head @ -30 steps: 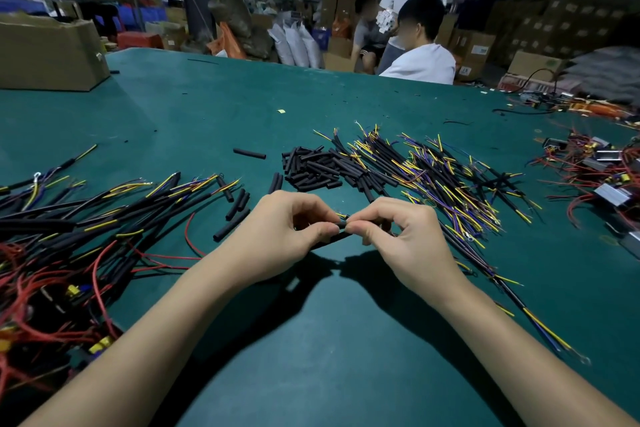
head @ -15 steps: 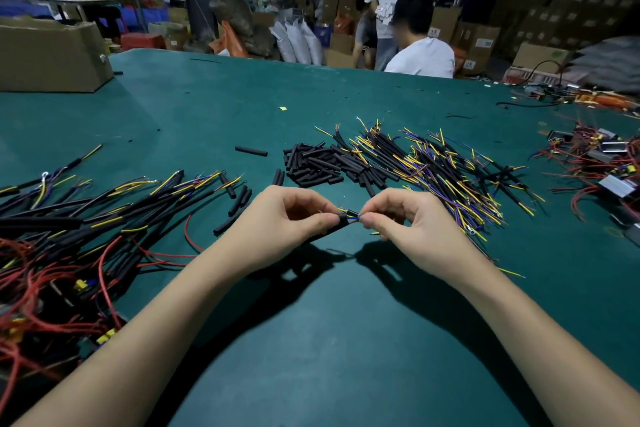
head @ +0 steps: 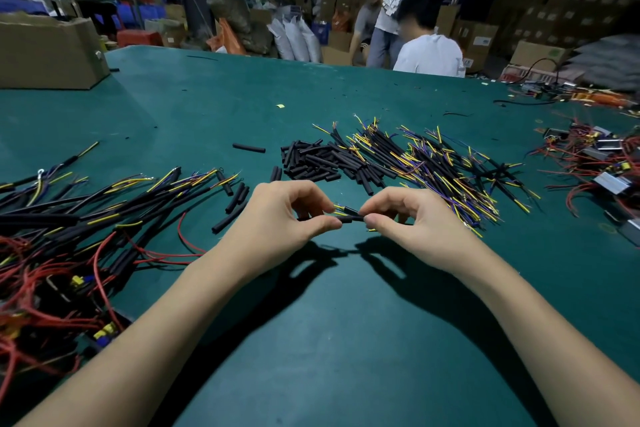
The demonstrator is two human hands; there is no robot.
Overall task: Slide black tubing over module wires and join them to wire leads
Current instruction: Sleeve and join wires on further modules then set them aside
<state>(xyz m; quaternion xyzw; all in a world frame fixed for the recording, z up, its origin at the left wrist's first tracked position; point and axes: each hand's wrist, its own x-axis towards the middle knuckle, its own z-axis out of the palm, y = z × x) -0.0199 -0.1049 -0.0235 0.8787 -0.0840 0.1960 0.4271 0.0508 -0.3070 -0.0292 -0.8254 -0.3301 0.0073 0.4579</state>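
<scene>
Both hands meet just above the middle of the flat green table top [head: 346, 340]. The left hand [head: 287, 215] has its fingers curled, and its thumb and first finger pinch one end of a short piece of black rubber tubing [head: 350, 218]. The right hand [head: 412, 218] is curled the same way and pinches the other end of that piece with its fingertips. A thin yellow wire [head: 339, 207] with a bit of blue beside it pokes out next to the tubing, between the two hands. The wire and the tubing are so small that I cannot tell if the wire is inside the tubing or just beside it. Just behind the hands lies a pile of short black tubing pieces [head: 318, 163], cut and loose. Touching that pile on its right side is a big heap of thin yellow and blue wire leads with black sleeves [head: 446, 170]. A few loose tubing pieces lie near the left hand. On the left side of the table is a tangle of longer black, yellow and red wires with small yellow plugs [head: 65, 229]. On the far right edge lies a bunch of red wires with small silver metal modules [head: 602, 170]. A brown cardboard box [head: 48, 52] sits at the far left corner of the table. Past the far edge, a person in a white shirt [head: 429, 52] sits with their back turned, and two more people are near many stacked boxes.
</scene>
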